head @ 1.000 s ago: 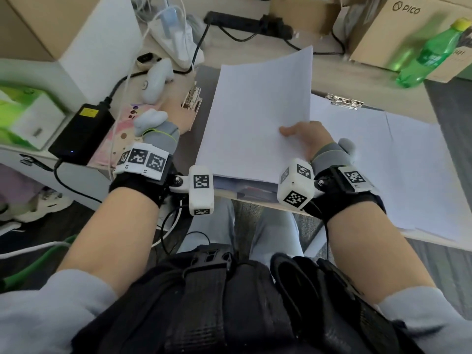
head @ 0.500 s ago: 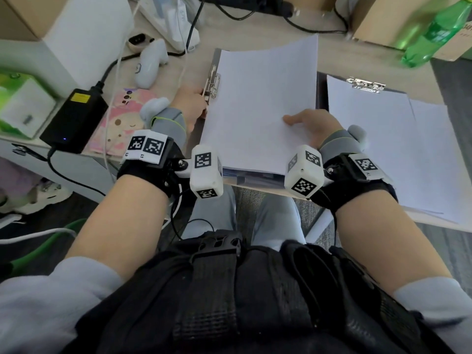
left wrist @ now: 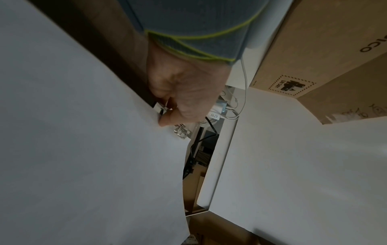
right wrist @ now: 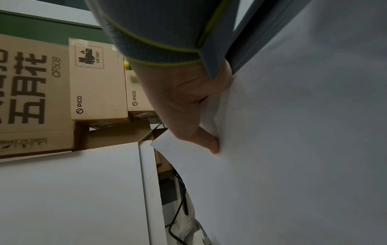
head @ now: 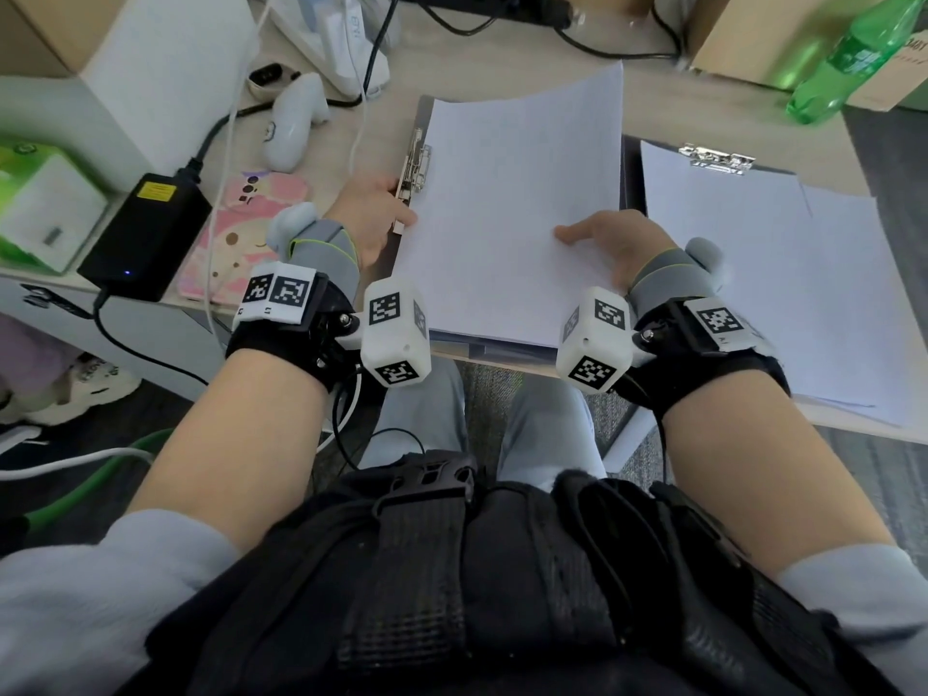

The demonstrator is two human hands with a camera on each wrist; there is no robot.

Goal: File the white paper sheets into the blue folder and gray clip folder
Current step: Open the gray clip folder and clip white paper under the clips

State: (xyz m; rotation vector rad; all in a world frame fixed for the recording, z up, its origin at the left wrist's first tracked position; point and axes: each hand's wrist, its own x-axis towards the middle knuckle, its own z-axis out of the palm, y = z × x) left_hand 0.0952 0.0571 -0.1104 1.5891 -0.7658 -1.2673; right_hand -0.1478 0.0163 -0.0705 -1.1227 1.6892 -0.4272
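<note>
The white paper sheets point(head: 512, 213) lay as a stack on the opened folder point(head: 421, 118) at the near edge of the desk point(head: 502, 57), between the two hands. The right hand point(head: 610, 243) held the stack's right side, thumb on top and pointing left across the page; in the right wrist view the thumb point(right wrist: 211, 142) pressed the top sheet while the other fingers were hidden under the paper. The left hand point(head: 371, 213) sat at the stack's left edge, its fingers curled round the metal clip point(head: 416, 165) of the folder; the left wrist view showed the thumb point(left wrist: 167, 119) pinching at the clip's lever beside the paper edge.

To the right of the right hand, just beside the folder, a gray clip folder point(head: 718, 158) lay flat with more white sheets under its top clip. Left of the left hand lay a pink phone case point(head: 241, 228), a black power adapter point(head: 145, 233) and a white controller point(head: 291, 118). Beyond the right hand, a green bottle point(head: 848, 57) leaned against a cardboard box point(head: 753, 32).
</note>
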